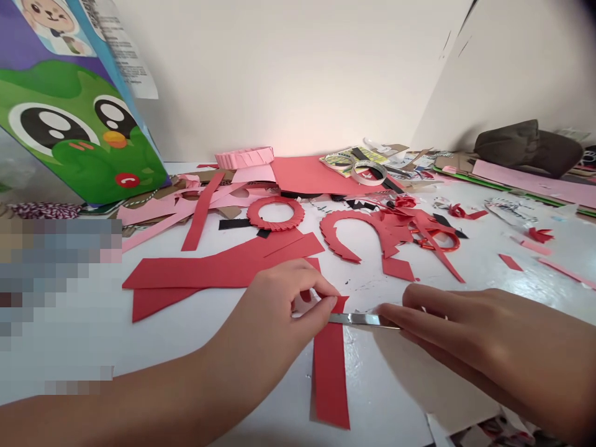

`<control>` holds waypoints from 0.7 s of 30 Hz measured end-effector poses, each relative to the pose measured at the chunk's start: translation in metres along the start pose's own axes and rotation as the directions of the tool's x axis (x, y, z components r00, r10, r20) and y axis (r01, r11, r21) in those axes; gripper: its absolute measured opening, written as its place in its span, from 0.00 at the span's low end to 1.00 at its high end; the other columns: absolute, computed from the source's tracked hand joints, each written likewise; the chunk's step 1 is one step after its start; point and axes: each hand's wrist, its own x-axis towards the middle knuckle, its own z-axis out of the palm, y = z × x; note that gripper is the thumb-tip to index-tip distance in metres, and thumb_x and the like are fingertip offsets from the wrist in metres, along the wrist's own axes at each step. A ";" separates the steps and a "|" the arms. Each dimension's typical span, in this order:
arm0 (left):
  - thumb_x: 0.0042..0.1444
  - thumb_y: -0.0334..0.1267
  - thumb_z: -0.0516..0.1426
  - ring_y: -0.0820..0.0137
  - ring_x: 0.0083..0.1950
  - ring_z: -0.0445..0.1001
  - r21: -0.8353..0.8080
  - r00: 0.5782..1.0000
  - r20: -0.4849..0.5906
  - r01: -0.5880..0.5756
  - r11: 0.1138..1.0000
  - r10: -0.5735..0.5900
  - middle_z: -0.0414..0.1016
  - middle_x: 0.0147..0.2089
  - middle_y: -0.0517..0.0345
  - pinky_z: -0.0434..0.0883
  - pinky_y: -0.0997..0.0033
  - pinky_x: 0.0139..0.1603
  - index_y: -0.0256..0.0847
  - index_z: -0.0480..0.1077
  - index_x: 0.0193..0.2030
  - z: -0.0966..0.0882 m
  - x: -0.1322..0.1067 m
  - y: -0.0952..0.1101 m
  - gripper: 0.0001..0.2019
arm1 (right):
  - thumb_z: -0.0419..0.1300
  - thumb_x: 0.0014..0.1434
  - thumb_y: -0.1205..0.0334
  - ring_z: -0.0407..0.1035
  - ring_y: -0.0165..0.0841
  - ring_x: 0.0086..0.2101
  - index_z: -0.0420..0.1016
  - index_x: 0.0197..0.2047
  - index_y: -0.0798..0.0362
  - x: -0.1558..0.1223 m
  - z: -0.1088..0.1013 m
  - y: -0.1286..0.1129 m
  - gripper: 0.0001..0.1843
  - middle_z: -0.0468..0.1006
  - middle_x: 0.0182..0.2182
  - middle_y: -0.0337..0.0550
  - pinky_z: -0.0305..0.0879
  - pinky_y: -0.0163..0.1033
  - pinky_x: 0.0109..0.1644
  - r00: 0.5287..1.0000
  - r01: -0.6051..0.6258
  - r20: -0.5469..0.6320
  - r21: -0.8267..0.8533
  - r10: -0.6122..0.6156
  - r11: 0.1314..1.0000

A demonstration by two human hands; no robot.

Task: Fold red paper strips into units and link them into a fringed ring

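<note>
The left hand (284, 304) is shut in a tight pinch on a long red paper strip (330, 379) lying near the front of the white bench (391, 379). The right hand (470, 329) grips a flat silver metal blade (361, 319) across the strip.

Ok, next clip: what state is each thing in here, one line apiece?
Red paper strip, flat, top end pinched
Metal blade, held across the strip
Left hand, pinching the strip
Right hand, gripping the blade
Red notched ring, closed, flat
Red notched arc, open, flat
Tape roll, lying flat
</note>
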 end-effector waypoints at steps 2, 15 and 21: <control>0.61 0.33 0.59 0.75 0.28 0.69 0.036 1.000 0.003 -0.029 0.999 0.029 0.77 0.31 0.72 0.64 0.76 0.27 0.49 0.77 0.33 0.000 0.000 -0.002 0.08 | 0.51 0.40 0.83 0.77 0.33 0.23 0.77 0.53 0.53 -0.001 0.000 -0.001 0.37 0.84 0.35 0.44 0.69 0.35 0.24 0.999 0.033 -0.003 -0.008 -0.033 0.999; 0.63 0.25 0.59 0.74 0.32 0.78 0.350 0.947 0.095 -0.319 0.881 0.306 0.80 0.32 0.67 0.70 0.77 0.32 0.41 0.78 0.35 -0.010 0.004 -0.009 0.09 | 0.48 0.37 0.84 0.84 0.37 0.28 0.72 0.57 0.59 0.001 0.011 -0.013 0.41 0.88 0.37 0.46 0.79 0.39 0.26 0.991 0.029 -0.125 -0.137 -0.046 0.990; 0.62 0.23 0.58 0.73 0.32 0.79 0.366 0.953 0.100 -0.302 0.880 0.286 0.81 0.32 0.66 0.71 0.76 0.31 0.41 0.80 0.35 -0.012 0.006 -0.010 0.11 | 0.49 0.41 0.84 0.83 0.39 0.25 0.77 0.51 0.60 0.010 0.008 -0.013 0.34 0.87 0.33 0.49 0.77 0.40 0.22 0.987 0.032 -0.153 -0.139 -0.054 0.990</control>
